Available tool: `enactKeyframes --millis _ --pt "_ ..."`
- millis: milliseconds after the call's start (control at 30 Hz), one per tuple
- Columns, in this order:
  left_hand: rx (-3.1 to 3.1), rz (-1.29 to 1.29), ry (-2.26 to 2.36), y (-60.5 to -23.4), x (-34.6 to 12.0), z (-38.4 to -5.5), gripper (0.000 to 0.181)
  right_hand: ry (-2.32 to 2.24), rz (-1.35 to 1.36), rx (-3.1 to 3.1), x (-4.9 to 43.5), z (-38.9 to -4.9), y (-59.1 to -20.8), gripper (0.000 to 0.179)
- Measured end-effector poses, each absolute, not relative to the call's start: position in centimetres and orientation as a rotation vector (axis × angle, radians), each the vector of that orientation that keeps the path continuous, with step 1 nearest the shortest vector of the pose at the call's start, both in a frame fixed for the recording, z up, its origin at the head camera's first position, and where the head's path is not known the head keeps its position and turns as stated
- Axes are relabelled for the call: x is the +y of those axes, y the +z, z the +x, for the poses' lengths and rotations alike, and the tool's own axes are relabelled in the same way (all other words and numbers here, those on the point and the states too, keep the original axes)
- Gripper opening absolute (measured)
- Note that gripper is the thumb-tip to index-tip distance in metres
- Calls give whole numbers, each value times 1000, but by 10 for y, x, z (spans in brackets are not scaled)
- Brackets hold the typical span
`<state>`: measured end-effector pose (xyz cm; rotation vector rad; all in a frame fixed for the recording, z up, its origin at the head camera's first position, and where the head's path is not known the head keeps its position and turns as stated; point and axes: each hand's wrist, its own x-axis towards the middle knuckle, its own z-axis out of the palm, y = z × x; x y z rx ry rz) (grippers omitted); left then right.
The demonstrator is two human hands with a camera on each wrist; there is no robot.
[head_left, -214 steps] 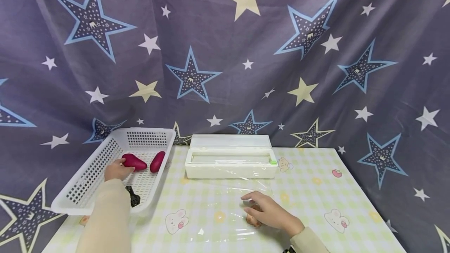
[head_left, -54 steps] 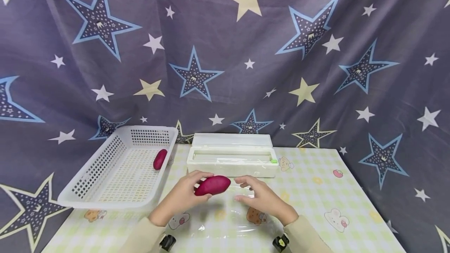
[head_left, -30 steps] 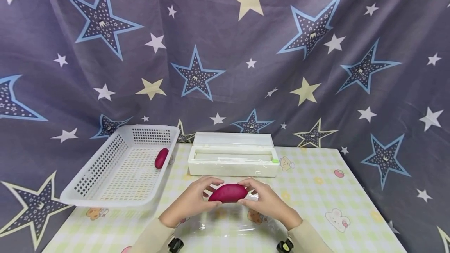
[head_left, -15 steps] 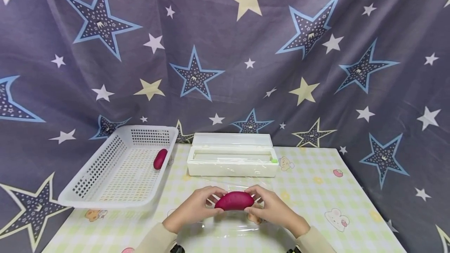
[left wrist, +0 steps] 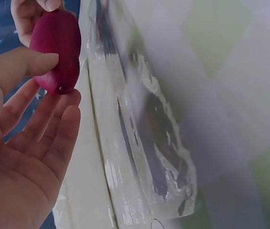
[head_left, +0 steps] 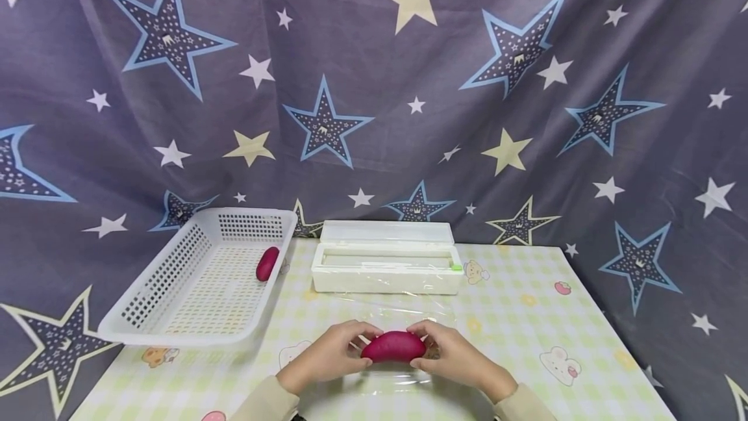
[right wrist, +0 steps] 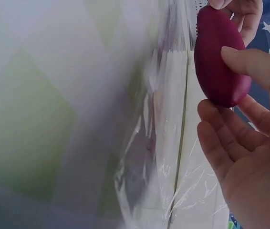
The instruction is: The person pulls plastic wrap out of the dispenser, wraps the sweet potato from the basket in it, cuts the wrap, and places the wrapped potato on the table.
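A magenta-skinned sweet potato (head_left: 394, 347) lies level between my two hands, over clear cling film (head_left: 403, 379) spread on the table. My left hand (head_left: 330, 355) pinches its left end between thumb and fingers. At the other end, my right hand (head_left: 461, 359) grips it the same way. Both wrist views show each thumb on the near side and the fingers on the far side. In the left wrist view the sweet potato (left wrist: 58, 47) is apart from the film. The film runs out of a white cling film box (head_left: 386, 282) with its lid raised, just beyond the hands.
To the left stands a white perforated basket (head_left: 169, 338), a second sweet potato (head_left: 267, 264) lying inside by its right wall. A green slider (head_left: 456, 267) sits at the box's right end. Behind the checked tablecloth (head_left: 508, 323) hangs a star-patterned curtain (head_left: 362, 51).
My left hand has taken the sweet potato out of the basket to the middle. My right hand has joined on its other end, and both have lowered it towards me over the film.
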<state>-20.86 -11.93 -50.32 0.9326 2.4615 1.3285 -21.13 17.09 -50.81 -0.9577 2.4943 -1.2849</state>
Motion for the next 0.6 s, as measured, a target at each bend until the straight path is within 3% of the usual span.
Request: enactKeyframes --millis 600 --pt "2378 906 1327 -520 -117 -208 40 -1238 -879 2426 174 -207 -522 46"
